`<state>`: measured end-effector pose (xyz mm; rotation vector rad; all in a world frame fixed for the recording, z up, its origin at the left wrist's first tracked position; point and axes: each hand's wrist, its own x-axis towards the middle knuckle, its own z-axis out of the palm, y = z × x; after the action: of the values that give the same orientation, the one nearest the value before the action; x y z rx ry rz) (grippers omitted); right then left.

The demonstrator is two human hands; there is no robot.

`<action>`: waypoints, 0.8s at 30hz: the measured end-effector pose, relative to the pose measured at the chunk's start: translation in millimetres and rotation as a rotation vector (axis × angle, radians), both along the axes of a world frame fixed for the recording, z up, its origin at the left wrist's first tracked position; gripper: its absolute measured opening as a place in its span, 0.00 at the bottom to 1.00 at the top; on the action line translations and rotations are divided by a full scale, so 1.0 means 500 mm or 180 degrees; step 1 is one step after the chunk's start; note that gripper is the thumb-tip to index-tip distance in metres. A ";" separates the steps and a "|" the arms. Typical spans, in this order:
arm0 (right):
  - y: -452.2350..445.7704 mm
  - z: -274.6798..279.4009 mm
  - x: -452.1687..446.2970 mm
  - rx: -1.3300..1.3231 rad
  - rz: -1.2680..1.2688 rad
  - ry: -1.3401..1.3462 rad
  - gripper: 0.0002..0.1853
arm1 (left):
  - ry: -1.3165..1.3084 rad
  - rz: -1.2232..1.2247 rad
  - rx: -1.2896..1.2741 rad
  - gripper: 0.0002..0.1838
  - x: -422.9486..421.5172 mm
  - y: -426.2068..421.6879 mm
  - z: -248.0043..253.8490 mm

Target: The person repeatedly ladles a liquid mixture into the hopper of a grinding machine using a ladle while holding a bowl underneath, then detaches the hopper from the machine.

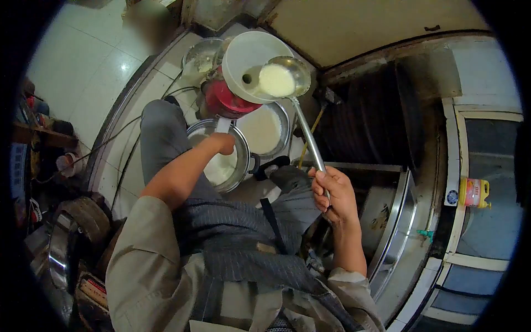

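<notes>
My right hand is closed around the long metal handle of a ladle. White liquid fills part of the ladle's bowl, which is held over the rim of a wide white funnel-shaped hopper. Below the hopper is the red body of a machine. My left hand is closed at the lower end of a pale flat piece projecting from the machine; its fingers are partly hidden. Under that hand stands a metal pot with white contents. Beside it, a metal basin holds creamy liquid.
Behind the machine sits a clear-looking bowl. A dark round ribbed object stands at the right, near a metal-framed unit. A yellow bottle is far right. Cables cross the tiled floor, and clutter lies at left.
</notes>
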<state>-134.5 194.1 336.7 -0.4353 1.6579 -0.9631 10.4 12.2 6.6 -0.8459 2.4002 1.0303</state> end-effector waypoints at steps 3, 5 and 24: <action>0.002 -0.003 -0.002 -0.0017 0.0012 0.0031 0.11 | -0.0008 0.0017 -0.0010 0.16 0.003 0.005 0.013; 0.001 -0.004 -0.002 -0.0042 0.0029 0.0042 0.11 | 0.0031 0.0043 -0.0049 0.16 0.004 0.004 0.008; 0.003 -0.022 -0.005 -0.0023 0.0084 0.0345 0.12 | -0.0079 -0.0003 -0.0003 0.17 0.001 0.007 0.022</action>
<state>-136.8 195.8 325.5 -0.5209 1.7421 -0.9403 10.8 15.6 17.7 -0.8530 2.3803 1.0125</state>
